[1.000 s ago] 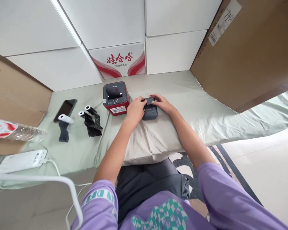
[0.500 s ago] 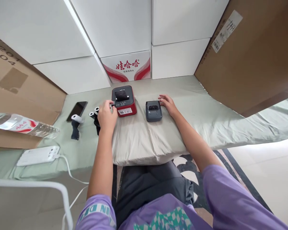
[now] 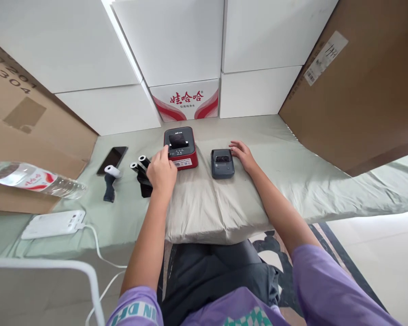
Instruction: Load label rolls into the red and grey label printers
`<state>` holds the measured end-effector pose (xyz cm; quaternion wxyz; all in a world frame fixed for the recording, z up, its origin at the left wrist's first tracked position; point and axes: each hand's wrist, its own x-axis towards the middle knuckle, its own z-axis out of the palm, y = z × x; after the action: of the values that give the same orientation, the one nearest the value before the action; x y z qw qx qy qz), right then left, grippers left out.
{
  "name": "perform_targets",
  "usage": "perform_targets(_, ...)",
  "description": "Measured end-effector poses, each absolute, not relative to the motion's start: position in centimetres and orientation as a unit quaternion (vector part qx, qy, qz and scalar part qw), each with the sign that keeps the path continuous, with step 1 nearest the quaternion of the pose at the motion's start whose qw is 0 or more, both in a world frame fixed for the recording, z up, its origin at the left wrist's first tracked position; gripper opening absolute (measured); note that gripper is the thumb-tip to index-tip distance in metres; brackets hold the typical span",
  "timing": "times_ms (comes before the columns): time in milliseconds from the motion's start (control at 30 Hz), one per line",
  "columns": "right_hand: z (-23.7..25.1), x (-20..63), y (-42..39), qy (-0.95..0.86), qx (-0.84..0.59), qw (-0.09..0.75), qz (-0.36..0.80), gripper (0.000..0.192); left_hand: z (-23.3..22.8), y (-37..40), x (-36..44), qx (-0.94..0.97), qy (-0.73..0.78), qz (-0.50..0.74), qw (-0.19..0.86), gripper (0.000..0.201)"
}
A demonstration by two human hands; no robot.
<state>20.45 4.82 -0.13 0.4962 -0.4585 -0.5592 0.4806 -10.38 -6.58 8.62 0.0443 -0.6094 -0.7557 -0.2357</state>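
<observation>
Left hand (image 3: 161, 170) left small grey plastic printer (image 3: 222, 163), moved to red box-shaped printer (image 3: 180, 147), fingertip on top; right hand (image 3: 243, 155) released, rested beside grey one.

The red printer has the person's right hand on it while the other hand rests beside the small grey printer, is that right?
Not quite: the head view shows the left hand at the red printer. The right hand is the one beside the small grey printer.

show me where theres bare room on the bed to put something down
Free: the sheet right of the right hand, up to the cardboard box, and the pillow in front of both printers. Crowded: left of the red printer, with black rolls, phone, bottle.
</observation>
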Motion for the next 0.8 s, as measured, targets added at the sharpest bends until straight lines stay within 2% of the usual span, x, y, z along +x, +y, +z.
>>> perform_targets(367, -0.1, 20.7, 4.8, -0.579, -0.467, 0.485, 0.459, 0.049, 8.4, -6.2, -12.2, -0.601, -0.751, -0.271, 0.038, 0.052)
perform_targets(533, -0.2, 20.7, 4.8, -0.585, -0.472, 0.480, 0.453, 0.047, 9.6, -5.1, -12.2, -0.602, -0.760, -0.243, -0.004, 0.050)
perform_targets(800, -0.2, 20.6, 4.8, -0.585, -0.471, 0.486, 0.447, 0.048, 10.8, -3.9, -12.4, -0.612, -0.766, -0.195, -0.003, 0.044)
